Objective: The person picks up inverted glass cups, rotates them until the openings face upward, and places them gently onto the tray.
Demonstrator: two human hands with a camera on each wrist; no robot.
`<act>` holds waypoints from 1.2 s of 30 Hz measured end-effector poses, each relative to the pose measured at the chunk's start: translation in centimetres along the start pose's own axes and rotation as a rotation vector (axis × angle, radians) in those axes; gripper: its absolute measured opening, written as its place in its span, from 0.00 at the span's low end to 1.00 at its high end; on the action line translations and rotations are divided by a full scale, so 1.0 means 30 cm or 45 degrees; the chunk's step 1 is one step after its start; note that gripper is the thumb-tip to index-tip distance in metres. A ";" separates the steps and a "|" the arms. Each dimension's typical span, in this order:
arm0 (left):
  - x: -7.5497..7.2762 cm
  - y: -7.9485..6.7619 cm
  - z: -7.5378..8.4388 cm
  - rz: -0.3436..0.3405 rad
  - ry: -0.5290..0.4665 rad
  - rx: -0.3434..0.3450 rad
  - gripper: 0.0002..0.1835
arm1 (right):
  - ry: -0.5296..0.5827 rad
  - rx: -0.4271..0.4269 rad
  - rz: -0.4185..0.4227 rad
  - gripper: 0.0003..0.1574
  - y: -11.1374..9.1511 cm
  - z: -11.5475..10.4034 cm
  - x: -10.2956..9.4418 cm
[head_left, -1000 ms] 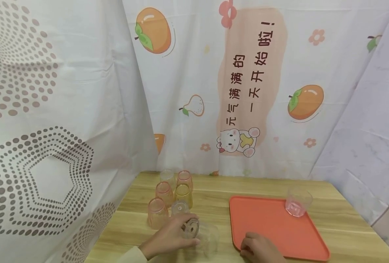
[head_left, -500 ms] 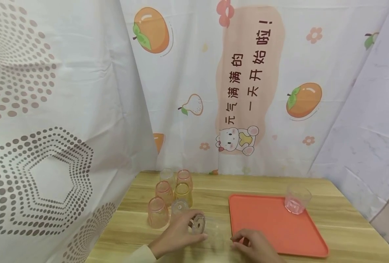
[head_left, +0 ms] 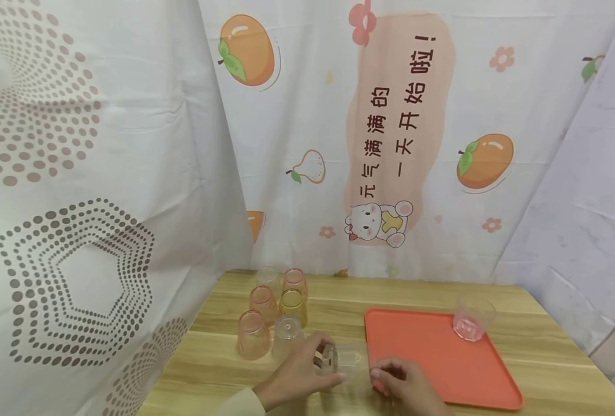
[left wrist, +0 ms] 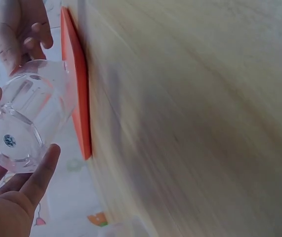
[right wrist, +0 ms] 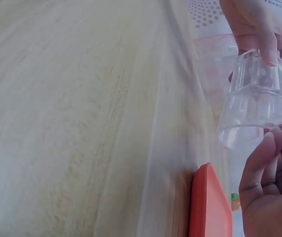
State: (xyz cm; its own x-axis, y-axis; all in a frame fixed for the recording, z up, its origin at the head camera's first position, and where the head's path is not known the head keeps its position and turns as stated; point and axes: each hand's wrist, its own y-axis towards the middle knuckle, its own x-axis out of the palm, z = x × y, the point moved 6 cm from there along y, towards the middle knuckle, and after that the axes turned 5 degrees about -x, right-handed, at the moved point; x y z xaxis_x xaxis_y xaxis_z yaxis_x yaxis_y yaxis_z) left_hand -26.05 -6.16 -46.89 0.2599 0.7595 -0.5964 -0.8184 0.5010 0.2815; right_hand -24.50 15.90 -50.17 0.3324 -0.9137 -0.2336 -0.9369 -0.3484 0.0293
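Note:
A clear cup lies sideways in the air between both hands, above the tabletop. My left hand grips it round the base end, thumb on one side and fingers on the other. Its mouth faces my right hand, whose thumb and fingertips pinch the rim in the right wrist view. Seen from the left wrist, the cup's round base carries a small dark mark. Close behind the left hand, another clear cup stands upside down.
Several more cups stand upside down at the left, among them a pink cup and a yellow cup. A red tray lies at the right, with a pink-based clear cup upright at its far right corner. Printed curtains enclose the table.
The left hand has carried the clear cup rightward, away from the group of cups. The right hand has risen from the tray's near left corner to the cup's rim.

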 end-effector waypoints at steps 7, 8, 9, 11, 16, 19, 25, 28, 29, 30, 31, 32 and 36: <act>0.028 0.016 0.001 -0.020 0.007 -0.019 0.28 | 0.020 -0.016 0.101 0.22 -0.016 -0.036 -0.026; 0.031 0.019 0.002 -0.018 0.016 -0.025 0.28 | -0.011 -0.030 0.117 0.21 -0.017 -0.043 -0.032; 0.033 0.022 0.002 -0.017 0.028 -0.029 0.29 | -0.034 -0.054 0.132 0.21 -0.019 -0.051 -0.036; 0.039 0.028 0.003 -0.016 0.051 -0.028 0.30 | -0.089 -0.099 0.156 0.19 -0.020 -0.066 -0.045; 0.055 0.043 -0.003 -0.030 0.052 -0.069 0.36 | -0.195 -0.194 0.174 0.14 -0.023 -0.083 -0.066; 0.065 0.050 -0.012 -0.043 0.062 -0.131 0.39 | -0.212 -0.206 0.179 0.14 -0.027 -0.083 -0.084; 0.096 0.067 -0.016 -0.082 0.119 -0.122 0.14 | -0.267 -0.175 0.225 0.16 -0.049 -0.080 -0.132; 0.123 0.075 -0.016 -0.104 0.120 -0.106 0.07 | -0.321 -0.178 0.270 0.14 -0.057 -0.085 -0.154; 0.132 0.078 -0.015 -0.110 0.125 -0.107 0.07 | -0.337 -0.177 0.289 0.14 -0.059 -0.086 -0.160; 0.141 0.082 -0.015 -0.114 0.134 -0.110 0.07 | -0.363 -0.183 0.306 0.13 -0.062 -0.089 -0.165; 0.150 0.085 -0.014 -0.116 0.144 -0.115 0.07 | -0.384 -0.183 0.323 0.12 -0.064 -0.091 -0.170; 0.158 0.088 -0.012 -0.115 0.162 -0.117 0.07 | -0.406 -0.180 0.341 0.11 -0.066 -0.093 -0.175; 0.184 0.103 -0.002 -0.114 0.202 -0.145 0.08 | -0.478 -0.191 0.419 0.09 -0.076 -0.102 -0.192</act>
State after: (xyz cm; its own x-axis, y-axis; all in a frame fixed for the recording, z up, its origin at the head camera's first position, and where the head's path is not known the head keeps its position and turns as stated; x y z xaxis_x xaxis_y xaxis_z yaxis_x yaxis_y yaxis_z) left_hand -27.17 -0.43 -49.36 0.2576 0.6344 -0.7288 -0.8506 0.5067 0.1403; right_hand -23.95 21.32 -45.91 -0.0647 -0.8515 -0.5204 -0.9502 -0.1067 0.2927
